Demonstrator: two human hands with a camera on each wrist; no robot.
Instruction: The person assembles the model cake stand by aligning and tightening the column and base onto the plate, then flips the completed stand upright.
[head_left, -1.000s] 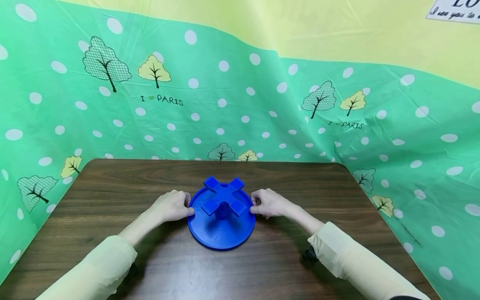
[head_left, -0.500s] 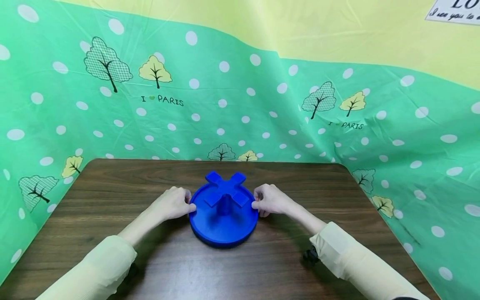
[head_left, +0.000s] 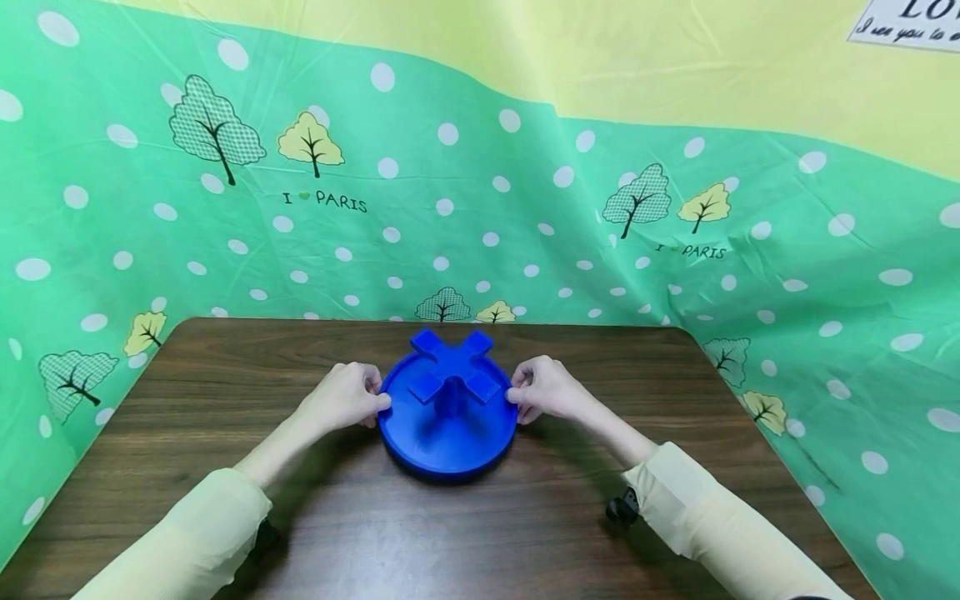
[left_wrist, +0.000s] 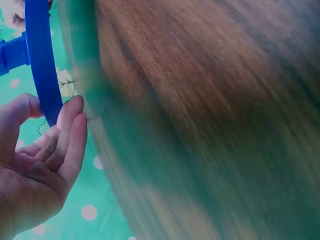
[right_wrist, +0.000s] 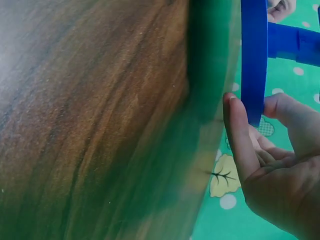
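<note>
A blue plastic stand (head_left: 447, 442) has a round, rimmed base, a short post at its middle and a cross-shaped top with flat, wide arm ends. My left hand (head_left: 347, 396) pinches the base rim at the left, thumb over the edge and fingers below. On the opposite side my right hand (head_left: 551, 389) pinches the rim the same way. Both wrist views show a gap between the underside of the base (left_wrist: 42, 65) and the tabletop, with the fingertips (right_wrist: 235, 112) of the right hand under the edge. The base looks roughly level.
A dark wood-grain table (head_left: 247, 367) with rounded far corners lies beneath. Green and yellow cloth (head_left: 480, 192) printed with dots and trees hangs behind it and at both sides. A lettered sign (head_left: 911, 23) shows at the top right.
Both hands have lifted the blue stand off the tabletop; it sits higher in the head view and slightly to the right. The grip on its rim stays the same.
</note>
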